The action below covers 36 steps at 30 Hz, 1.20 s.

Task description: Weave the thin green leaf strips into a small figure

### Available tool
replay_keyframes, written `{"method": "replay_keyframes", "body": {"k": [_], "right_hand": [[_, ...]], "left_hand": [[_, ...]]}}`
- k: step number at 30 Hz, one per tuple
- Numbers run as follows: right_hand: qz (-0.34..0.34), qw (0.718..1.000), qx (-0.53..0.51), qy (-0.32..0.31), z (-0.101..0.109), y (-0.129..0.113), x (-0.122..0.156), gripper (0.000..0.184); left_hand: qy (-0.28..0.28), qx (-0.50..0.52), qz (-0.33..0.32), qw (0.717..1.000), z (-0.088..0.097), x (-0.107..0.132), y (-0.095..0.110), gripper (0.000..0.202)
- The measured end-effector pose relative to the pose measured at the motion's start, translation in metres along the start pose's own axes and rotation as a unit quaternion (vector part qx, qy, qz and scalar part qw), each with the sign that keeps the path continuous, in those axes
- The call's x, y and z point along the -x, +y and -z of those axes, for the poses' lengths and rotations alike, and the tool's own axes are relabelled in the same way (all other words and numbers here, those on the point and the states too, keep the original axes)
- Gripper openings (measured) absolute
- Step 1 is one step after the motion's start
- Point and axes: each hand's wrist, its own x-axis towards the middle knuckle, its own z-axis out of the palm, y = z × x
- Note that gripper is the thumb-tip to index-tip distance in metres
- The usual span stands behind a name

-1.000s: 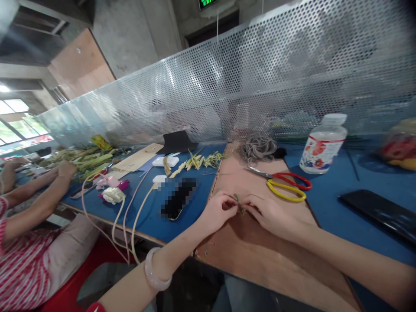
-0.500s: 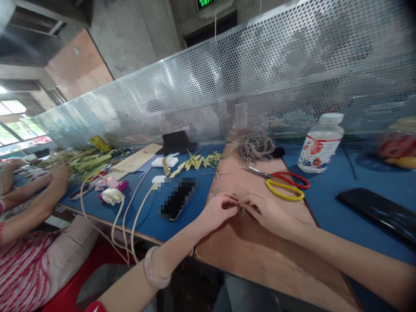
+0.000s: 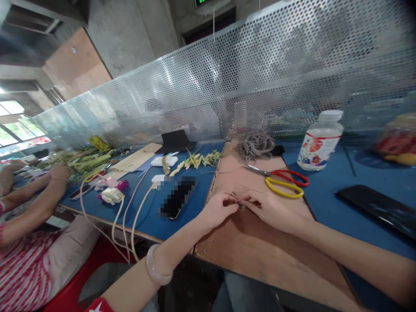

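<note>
Over the brown board (image 3: 260, 255), my left hand (image 3: 219, 210) and my right hand (image 3: 268, 210) meet fingertip to fingertip. Both are closed in a pinch on a small greenish-grey piece (image 3: 242, 208); most of it is hidden by the fingers, and its kind is too small to make out. Scissors (image 3: 276, 180) with one red and one yellow handle lie just beyond my right hand, blades toward the left. Behind them rests a tangled bundle of grey cord (image 3: 256, 146). A bangle (image 3: 157, 266) circles my left forearm.
Left of the board are a phone (image 3: 178, 199), white cases (image 3: 164, 160), cables and plant-like strips (image 3: 195, 160). To the right stand a clear bottle (image 3: 320, 143) and a jar (image 3: 398, 138), near a black phone (image 3: 373, 210). A perforated metal screen (image 3: 201, 86) runs behind. A co-worker's arms (image 3: 48, 195) reach in at far left.
Both hands keep their pinch at nearly the same spot, with only slight finger movement. The view has shifted very slightly; nothing on the table has visibly moved.
</note>
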Motion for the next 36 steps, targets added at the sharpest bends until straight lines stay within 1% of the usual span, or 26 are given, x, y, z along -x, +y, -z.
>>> {"method": "replay_keyframes", "body": {"k": [8,12,16,20,27,36], "right_hand": [[-0.002,1.000,-0.025,-0.018,0.001,0.002,0.000,0.017],[0.003,0.999,-0.009,-0.031,0.011,-0.007,0.000,0.016],[0.005,0.999,0.035,-0.041,0.024,-0.018,-0.002,0.014],[0.008,0.998,0.029,-0.052,0.025,-0.018,-0.002,0.014],[-0.060,0.996,0.033,-0.050,0.029,-0.030,-0.002,0.016],[-0.083,0.995,0.029,-0.046,0.031,-0.033,-0.002,0.014]], "left_hand": [[-0.015,-0.007,-0.013,1.000,0.001,0.001,-0.001,0.012],[-0.024,-0.013,-0.020,0.999,0.002,0.002,0.000,0.014],[-0.025,-0.019,-0.035,0.999,0.003,0.002,0.000,0.016],[-0.026,-0.022,-0.034,0.999,0.004,0.002,0.000,0.017],[-0.029,-0.008,-0.018,0.999,0.004,0.004,0.002,0.021],[-0.021,-0.014,-0.021,0.999,0.005,0.003,0.001,0.020]]}}
